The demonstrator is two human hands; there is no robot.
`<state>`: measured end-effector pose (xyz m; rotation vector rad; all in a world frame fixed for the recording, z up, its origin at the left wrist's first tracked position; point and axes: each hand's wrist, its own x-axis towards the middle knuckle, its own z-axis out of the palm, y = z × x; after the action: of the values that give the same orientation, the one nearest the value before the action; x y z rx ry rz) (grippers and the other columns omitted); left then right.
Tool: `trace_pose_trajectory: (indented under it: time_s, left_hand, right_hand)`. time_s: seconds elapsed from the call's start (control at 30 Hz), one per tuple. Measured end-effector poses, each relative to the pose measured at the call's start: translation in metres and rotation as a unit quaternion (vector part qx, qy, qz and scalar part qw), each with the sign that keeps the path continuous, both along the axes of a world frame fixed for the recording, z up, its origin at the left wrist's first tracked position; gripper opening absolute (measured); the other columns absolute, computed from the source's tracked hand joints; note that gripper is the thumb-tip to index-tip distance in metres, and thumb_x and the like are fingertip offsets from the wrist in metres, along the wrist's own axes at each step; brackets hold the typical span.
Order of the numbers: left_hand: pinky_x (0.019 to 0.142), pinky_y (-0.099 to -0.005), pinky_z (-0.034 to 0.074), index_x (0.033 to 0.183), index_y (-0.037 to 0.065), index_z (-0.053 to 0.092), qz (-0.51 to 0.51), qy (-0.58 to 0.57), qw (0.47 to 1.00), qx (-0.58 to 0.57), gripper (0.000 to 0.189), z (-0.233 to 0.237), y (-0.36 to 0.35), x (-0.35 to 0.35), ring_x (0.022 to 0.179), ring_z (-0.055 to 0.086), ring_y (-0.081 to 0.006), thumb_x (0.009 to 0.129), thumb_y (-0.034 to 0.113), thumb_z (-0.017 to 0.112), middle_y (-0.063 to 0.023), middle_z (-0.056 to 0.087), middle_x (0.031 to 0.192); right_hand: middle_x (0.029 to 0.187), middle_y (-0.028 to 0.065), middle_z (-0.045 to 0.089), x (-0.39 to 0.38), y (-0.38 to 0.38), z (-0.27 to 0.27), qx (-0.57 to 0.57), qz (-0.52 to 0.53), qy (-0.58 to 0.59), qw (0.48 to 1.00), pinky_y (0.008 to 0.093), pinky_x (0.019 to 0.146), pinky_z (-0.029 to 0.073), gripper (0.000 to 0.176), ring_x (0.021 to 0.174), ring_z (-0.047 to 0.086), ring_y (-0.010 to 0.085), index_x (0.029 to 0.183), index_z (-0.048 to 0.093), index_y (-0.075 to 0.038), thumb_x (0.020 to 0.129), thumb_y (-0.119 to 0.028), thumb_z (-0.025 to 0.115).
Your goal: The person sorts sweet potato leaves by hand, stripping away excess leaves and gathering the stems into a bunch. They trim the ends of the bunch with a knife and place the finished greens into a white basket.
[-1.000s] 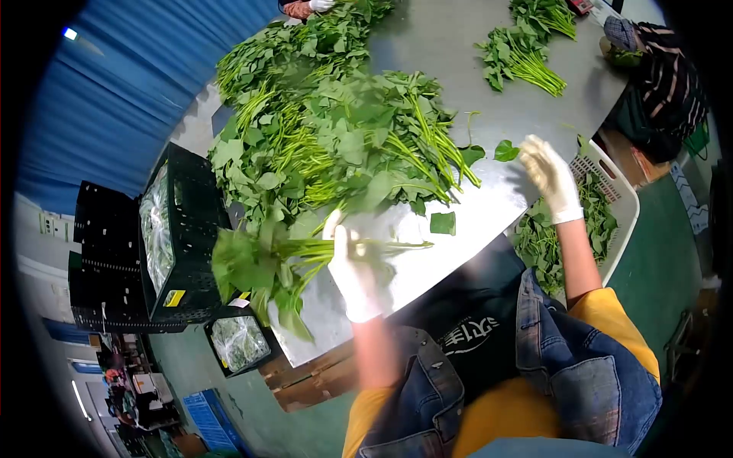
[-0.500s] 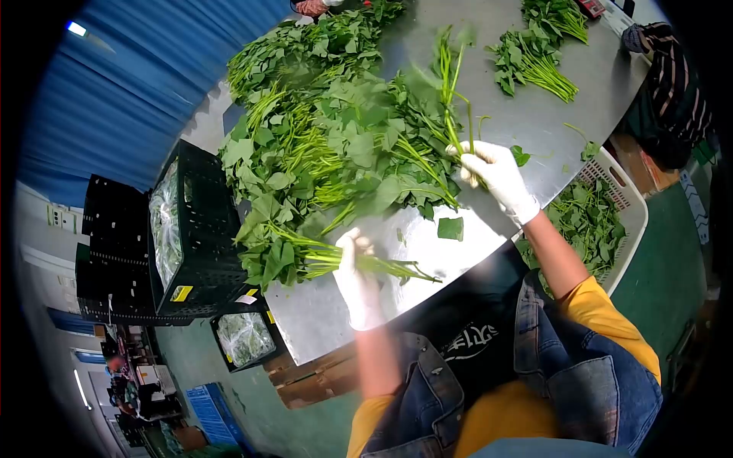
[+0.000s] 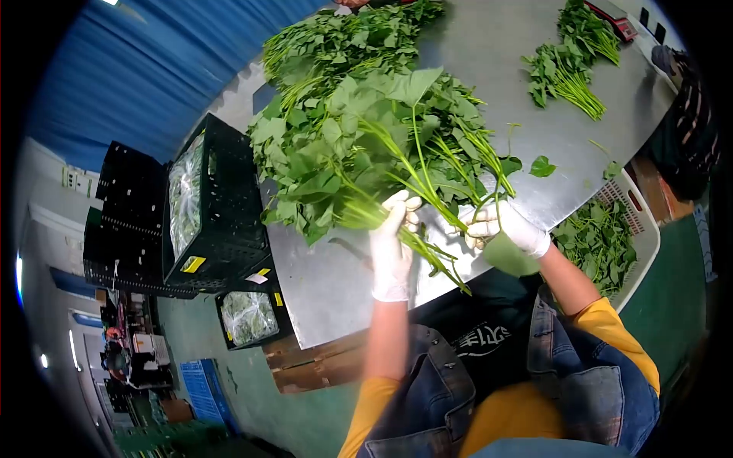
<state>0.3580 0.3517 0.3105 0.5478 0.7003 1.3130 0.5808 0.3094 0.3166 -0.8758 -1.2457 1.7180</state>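
My left hand [image 3: 392, 252], in a white glove, is wrapped round a bunch of leafy green stems [image 3: 366, 210]. The cut ends stick out to the lower right and the leaves point up and left. My right hand [image 3: 510, 230], also gloved, pinches a few long leafy stems [image 3: 416, 175] near their lower ends; one loose leaf [image 3: 510, 256] hangs by its wrist. Both hands are close together above the near edge of the metal table [image 3: 313, 298]. Behind them lies a large heap of leafy greens [image 3: 343, 46], partly hidden by the held stems.
Two tidy bunches of greens [image 3: 569, 80] lie at the table's far right, near a red device [image 3: 622, 27]. A white basket [image 3: 649, 244] of loose leaves stands right. Dark crates [image 3: 229, 206] with bagged greens stand left. Scattered leaves [image 3: 542, 166] lie on the table.
My left hand has moved right and up with its bunch. My right hand has come lower, its stems now leaning left over the left hand's bunch. The view has shifted slightly.
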Motion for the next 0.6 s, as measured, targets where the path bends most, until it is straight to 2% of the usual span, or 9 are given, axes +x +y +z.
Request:
trace_pose_trajectory:
  time_s: [0.07, 0.17, 0.2, 0.27, 0.4, 0.47, 0.53, 0.57, 0.6]
  left_hand:
    - [0.057, -0.0204, 0.047, 0.112, -0.007, 0.057, 0.016, 0.048, 0.999, 0.009, 0.023, 0.003, -0.002, 0.005, 0.063, 0.057, -0.012, 0.091, 0.002, 0.058, -0.0181, 0.068, 0.093]
    - [0.055, -0.0193, 0.045, 0.111, -0.006, 0.058, 0.028, 0.054, 0.998, 0.018, 0.024, -0.007, 0.002, 0.009, 0.061, 0.056, -0.0103, 0.089, 0.003, 0.061, -0.0136, 0.067, 0.088]
    - [0.055, -0.0193, 0.045, 0.111, -0.006, 0.058, 0.027, 0.054, 0.998, 0.017, 0.024, -0.01, 0.003, 0.01, 0.061, 0.056, -0.0103, 0.089, 0.003, 0.061, -0.0136, 0.067, 0.088]
    - [0.052, -0.0187, 0.042, 0.11, -0.005, 0.061, 0.012, -0.008, 1.0, 0.016, 0.024, -0.005, 0.001, 0.014, 0.058, 0.053, -0.0087, 0.088, 0.004, 0.063, -0.0071, 0.064, 0.079]
    - [0.05, -0.018, 0.04, 0.107, -0.002, 0.063, -0.012, 0.174, 0.985, 0.014, 0.02, 0.002, -0.001, 0.017, 0.057, 0.051, -0.0073, 0.088, 0.005, 0.064, -0.0018, 0.059, 0.074]
    - [0.05, -0.0181, 0.039, 0.108, 0.0, 0.062, -0.019, 0.222, 0.975, 0.016, 0.019, -0.004, -0.006, 0.018, 0.059, 0.051, -0.0067, 0.09, 0.007, 0.063, -0.0023, 0.06, 0.081]
    - [0.052, -0.0184, 0.04, 0.109, 0.002, 0.06, 0.1, 0.566, 0.799, 0.177, 0.017, -0.009, -0.01, 0.025, 0.062, 0.051, -0.0065, 0.092, 0.006, 0.059, -0.0028, 0.059, 0.088]
    - [0.054, -0.0189, 0.041, 0.108, 0.003, 0.059, 0.075, 0.27, 0.96, 0.007, 0.015, -0.011, -0.006, 0.02, 0.065, 0.051, -0.0066, 0.094, 0.006, 0.058, -0.003, 0.059, 0.093]
    - [0.057, -0.0194, 0.043, 0.107, 0.003, 0.058, 0.087, 0.191, 0.978, 0.0, 0.013, -0.026, 0.004, 0.008, 0.066, 0.051, -0.0079, 0.094, 0.005, 0.056, -0.0048, 0.059, 0.092]
  right_hand:
    - [0.08, 0.006, 0.067, -0.005, -0.001, 0.0, 0.055, -0.021, -0.129, 0.99, 0.0249, 0.064, 0.05, 0.026, 0.066, 0.06, 0.0093, 0.109, 0.065, 0.005, 0.088, -0.01, 0.063]
    - [0.076, 0.0075, 0.067, -0.01, -0.001, -0.018, 0.418, -0.144, -0.284, 0.851, 0.0281, 0.059, 0.049, 0.029, 0.062, 0.062, 0.0153, 0.108, 0.069, -0.008, 0.08, -0.012, 0.07]
    - [0.076, 0.0075, 0.067, -0.008, -0.004, -0.019, 0.418, -0.145, -0.284, 0.851, 0.0281, 0.059, 0.049, 0.029, 0.062, 0.062, 0.0153, 0.108, 0.069, -0.008, 0.08, -0.012, 0.07]
    - [0.071, 0.0081, 0.063, -0.007, -0.013, -0.002, 0.471, -0.146, -0.435, 0.753, 0.0337, 0.055, 0.047, 0.029, 0.06, 0.061, 0.0236, 0.104, 0.071, -0.013, 0.075, -0.013, 0.071]
    - [0.074, 0.0059, 0.063, 0.001, -0.028, 0.003, 0.462, -0.164, -0.455, 0.743, 0.0359, 0.058, 0.047, 0.029, 0.067, 0.061, 0.0259, 0.103, 0.071, -0.013, 0.074, -0.01, 0.069]
    - [0.083, 0.0101, 0.067, 0.004, -0.03, -0.018, 0.362, -0.272, -0.204, 0.868, 0.0304, 0.073, 0.051, 0.022, 0.08, 0.064, 0.0224, 0.1, 0.071, -0.006, 0.079, -0.008, 0.065]
    - [0.099, 0.0105, 0.067, 0.045, -0.038, -0.04, 0.399, -0.287, -0.411, 0.768, 0.031, 0.083, 0.05, 0.024, 0.093, 0.063, 0.0212, 0.108, 0.067, -0.004, 0.086, -0.013, 0.062]
    - [0.109, 0.0105, 0.064, 0.052, -0.042, -0.028, 0.283, -0.327, -0.079, 0.898, 0.0322, 0.086, 0.049, 0.032, 0.099, 0.061, 0.0216, 0.119, 0.06, -0.005, 0.09, -0.019, 0.06]
    - [0.119, 0.0105, 0.061, 0.06, -0.043, -0.015, 0.127, -0.322, 0.264, 0.9, 0.0335, 0.089, 0.049, 0.041, 0.105, 0.059, 0.0219, 0.129, 0.053, -0.006, 0.093, -0.025, 0.058]
